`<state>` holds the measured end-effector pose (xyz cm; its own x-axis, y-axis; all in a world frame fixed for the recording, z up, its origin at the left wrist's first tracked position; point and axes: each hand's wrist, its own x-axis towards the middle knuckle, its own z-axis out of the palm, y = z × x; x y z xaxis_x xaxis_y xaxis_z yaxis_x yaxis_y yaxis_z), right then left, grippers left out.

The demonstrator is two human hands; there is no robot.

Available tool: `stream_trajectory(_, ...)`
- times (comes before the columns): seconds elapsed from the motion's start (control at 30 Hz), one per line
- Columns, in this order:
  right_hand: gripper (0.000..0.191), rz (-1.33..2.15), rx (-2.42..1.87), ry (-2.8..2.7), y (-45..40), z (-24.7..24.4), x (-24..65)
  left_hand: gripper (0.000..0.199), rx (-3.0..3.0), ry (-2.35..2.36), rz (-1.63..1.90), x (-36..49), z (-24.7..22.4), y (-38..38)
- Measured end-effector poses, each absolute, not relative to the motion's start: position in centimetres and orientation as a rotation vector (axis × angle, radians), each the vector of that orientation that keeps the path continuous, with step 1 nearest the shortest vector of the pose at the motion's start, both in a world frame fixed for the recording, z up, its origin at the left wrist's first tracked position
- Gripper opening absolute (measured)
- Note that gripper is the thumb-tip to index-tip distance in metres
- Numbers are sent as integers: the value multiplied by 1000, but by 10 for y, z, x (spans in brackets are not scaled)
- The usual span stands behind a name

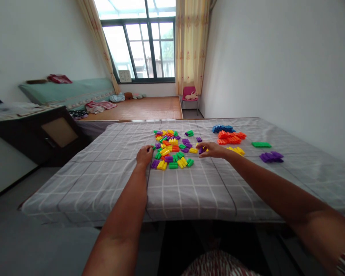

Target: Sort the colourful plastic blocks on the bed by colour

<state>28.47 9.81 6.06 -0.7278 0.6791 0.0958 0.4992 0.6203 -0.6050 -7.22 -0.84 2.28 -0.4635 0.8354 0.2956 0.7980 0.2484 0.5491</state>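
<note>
A mixed pile of plastic building pieces in green, yellow, purple and orange lies in the middle of the cloth-covered table. My left hand rests at the pile's left edge with its fingers curled. A bit of green shows at its fingertips, but whether it is gripped is hidden. On the pile's right side, my right hand has thumb and fingers bent around a purple piece. A yellow piece lies just left of that hand.
Sorted by colour at the right are blue pieces, orange pieces, yellow pieces, green pieces and purple pieces. A grey checked cloth covers the table. Beyond stand a bed platform and a pink chair.
</note>
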Motion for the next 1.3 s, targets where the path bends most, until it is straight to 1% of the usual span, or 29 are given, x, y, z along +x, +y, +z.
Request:
stream_trajectory(0.07,51,738,-947,-2528,97,63,279,31,1577,2450,1028,-71,22,-9)
stream_trajectory(0.27,29,502,-644,-2559,67,67,214,33,1553,2432,1088,-71,20,-10)
stream_trajectory(0.4,26,393,-469,-2699,41,57,165,32,1519,2427,1084,-70,22,-12)
stream_trajectory(0.47,25,316,-515,-2749,39,53,153,31,1525,2408,1092,-70,23,-13)
stream_trajectory(0.6,20,189,-790,-2765,59,49,152,31,1494,2417,1122,-68,22,-14)
stream_trajectory(0.67,21,152,-892,-2755,72,49,155,31,1443,2444,1145,-68,22,-13)
stream_trajectory(0.8,28,146,-920,-2731,85,50,152,31,1369,2441,1191,-67,23,-13)
stream_trajectory(0.93,30,200,-885,-2687,83,53,132,30,1356,2387,1252,-67,21,-12)
stream_trajectory(1.1,19,292,-833,-2648,82,59,103,30,1378,2379,1324,-68,18,-12)
stream_trajectory(1.2,18,319,-763,-2611,77,63,93,31,1375,2369,1355,-69,18,-11)
stream_trajectory(1.3,20,303,-607,-2554,61,64,88,31,1357,2358,1394,-70,19,-11)
